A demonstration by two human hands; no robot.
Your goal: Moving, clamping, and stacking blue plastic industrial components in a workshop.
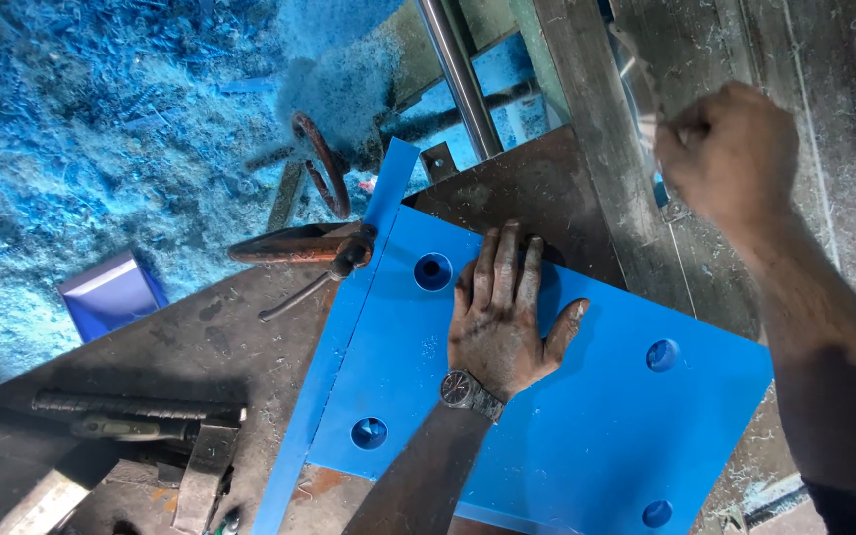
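Note:
A blue square plate with round holes near its corners lies flat on a dark metal table. My left hand, a watch on its wrist, presses flat on the plate's upper part, fingers together pointing away from me, beside one hole. My right hand is raised at the upper right, fingers closed around a thin pale handle or lever; what it belongs to is blurred. A narrow blue strip runs along the plate's left edge.
Blue shavings cover the floor at upper left. A rusty handwheel and a rusty lever sit beside the table. A shiny steel rod and grey machine rails cross the top. A hammer-like tool lies lower left. A blue box stands nearby.

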